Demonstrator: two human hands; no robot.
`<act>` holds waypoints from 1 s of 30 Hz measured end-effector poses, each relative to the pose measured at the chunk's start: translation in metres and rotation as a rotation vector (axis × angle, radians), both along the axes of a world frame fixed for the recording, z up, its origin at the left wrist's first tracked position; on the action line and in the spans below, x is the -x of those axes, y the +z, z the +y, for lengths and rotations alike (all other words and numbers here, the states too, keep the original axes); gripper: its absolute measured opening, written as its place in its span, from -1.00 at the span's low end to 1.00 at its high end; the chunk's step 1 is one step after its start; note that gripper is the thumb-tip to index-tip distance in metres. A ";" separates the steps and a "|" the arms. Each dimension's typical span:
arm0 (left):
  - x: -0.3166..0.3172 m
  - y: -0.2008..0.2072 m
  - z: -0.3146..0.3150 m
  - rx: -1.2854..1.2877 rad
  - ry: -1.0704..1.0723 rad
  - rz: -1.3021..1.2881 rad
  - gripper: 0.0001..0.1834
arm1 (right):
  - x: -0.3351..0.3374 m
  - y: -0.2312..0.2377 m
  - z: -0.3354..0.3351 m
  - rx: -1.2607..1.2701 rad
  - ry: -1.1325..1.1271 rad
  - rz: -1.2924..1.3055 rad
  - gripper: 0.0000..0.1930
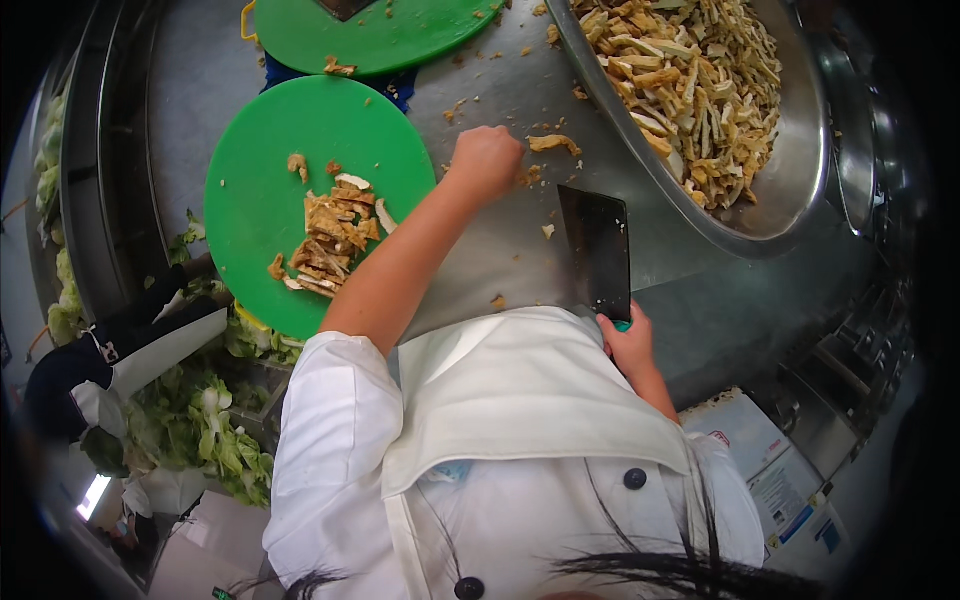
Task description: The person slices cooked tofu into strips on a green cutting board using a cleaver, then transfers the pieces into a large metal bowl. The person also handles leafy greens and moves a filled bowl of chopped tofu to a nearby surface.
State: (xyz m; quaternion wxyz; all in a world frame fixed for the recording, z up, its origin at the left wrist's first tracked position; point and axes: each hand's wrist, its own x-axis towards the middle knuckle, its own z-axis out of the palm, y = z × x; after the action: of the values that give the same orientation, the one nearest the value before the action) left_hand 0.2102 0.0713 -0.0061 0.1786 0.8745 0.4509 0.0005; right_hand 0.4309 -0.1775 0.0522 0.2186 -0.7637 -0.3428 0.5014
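Note:
My left hand is closed over the steel table, just right of a round green cutting board. What its fingers hold, if anything, is hidden. Beside it lies a loose brown strip of food among crumbs. My right hand grips a cleaver by its handle, close to my apron, with the wide dark blade pointing away from me. On the board sits a small pile of cut golden-brown food pieces with pale edges; my left forearm passes over the board's right side.
A large steel bowl at the far right holds a heap of similar strips. Another green board lies beyond mine, over a blue cloth. Leafy greens and a person in dark clothing are at the left. Boxes stand at lower right.

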 end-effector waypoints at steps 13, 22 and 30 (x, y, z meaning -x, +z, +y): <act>0.132 0.074 -0.103 0.669 0.957 -0.757 -0.82 | 0.019 0.019 0.032 -0.168 0.223 -0.013 -0.78; 0.173 0.016 -0.266 0.149 1.819 -1.186 -0.79 | 0.112 0.052 0.102 -0.266 1.002 0.006 -0.79; 0.206 0.016 -0.267 0.230 1.807 -0.887 -0.70 | 0.201 0.052 0.091 -0.227 1.338 -0.062 -0.85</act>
State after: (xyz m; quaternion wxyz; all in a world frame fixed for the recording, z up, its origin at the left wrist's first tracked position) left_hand 0.0038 -0.1958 0.0095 0.3458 0.1043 0.8341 0.4169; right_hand 0.2303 -0.0861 0.1043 -0.0698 -0.3735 -0.7982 0.4675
